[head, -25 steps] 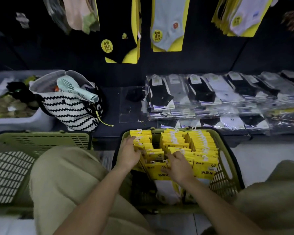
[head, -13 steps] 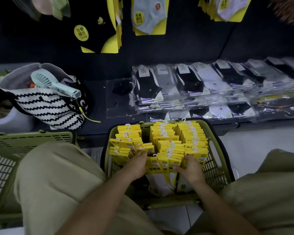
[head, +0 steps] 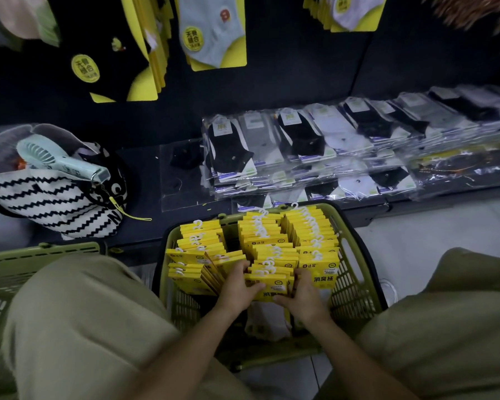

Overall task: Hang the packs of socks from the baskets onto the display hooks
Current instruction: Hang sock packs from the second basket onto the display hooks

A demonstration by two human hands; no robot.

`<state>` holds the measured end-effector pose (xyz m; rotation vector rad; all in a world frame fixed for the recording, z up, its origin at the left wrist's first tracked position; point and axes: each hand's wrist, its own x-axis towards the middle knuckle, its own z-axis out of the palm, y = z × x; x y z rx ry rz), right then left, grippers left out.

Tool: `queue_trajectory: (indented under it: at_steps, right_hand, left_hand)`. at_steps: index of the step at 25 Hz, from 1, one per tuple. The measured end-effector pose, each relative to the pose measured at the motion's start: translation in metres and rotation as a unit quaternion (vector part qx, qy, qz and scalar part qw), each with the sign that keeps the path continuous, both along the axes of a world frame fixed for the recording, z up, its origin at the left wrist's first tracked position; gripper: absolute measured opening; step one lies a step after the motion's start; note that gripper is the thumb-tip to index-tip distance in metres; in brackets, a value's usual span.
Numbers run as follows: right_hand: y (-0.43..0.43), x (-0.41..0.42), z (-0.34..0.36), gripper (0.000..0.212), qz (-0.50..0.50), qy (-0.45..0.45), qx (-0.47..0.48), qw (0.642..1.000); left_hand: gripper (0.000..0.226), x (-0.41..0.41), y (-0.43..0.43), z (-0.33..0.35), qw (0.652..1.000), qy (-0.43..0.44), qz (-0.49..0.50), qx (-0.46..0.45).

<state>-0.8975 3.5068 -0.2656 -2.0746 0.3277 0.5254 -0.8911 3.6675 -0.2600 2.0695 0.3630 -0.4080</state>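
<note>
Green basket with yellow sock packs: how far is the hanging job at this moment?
Done: some yellow-backed packs already hang on the display above. In hand: the left hand and right hand grip a bundle of packs in the basket's middle row, not yet lifted out. Left: three rows of packs fill the green basket.

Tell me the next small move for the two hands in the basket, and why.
Probably lift the bundle of yellow sock packs straight up out of the green basket. The left hand and right hand grip that bundle from either side at the near end of the middle row, its white hangers point up, and the display packs hang above.
</note>
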Motion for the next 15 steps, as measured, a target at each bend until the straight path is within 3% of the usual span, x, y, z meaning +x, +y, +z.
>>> queue_trajectory:
  at_steps: [6, 10, 15]
  right_hand:
    - [0.004, 0.003, -0.006, 0.062, -0.003, 0.002, -0.036, 0.999]
    - [0.005, 0.006, -0.006, 0.048, -0.003, 0.005, -0.041, 0.999]
    - [-0.001, 0.007, -0.004, 0.055, 0.014, 0.006, -0.055, 0.998]
  left_hand:
    - [0.071, -0.006, -0.003, -0.013, 0.976, 0.075, 0.115, -0.167]
    - [0.063, -0.007, -0.01, -0.015, 0.987, 0.086, 0.026, -0.131]
    - [0.054, -0.01, -0.01, -0.014, 0.995, 0.061, 0.01, -0.074]
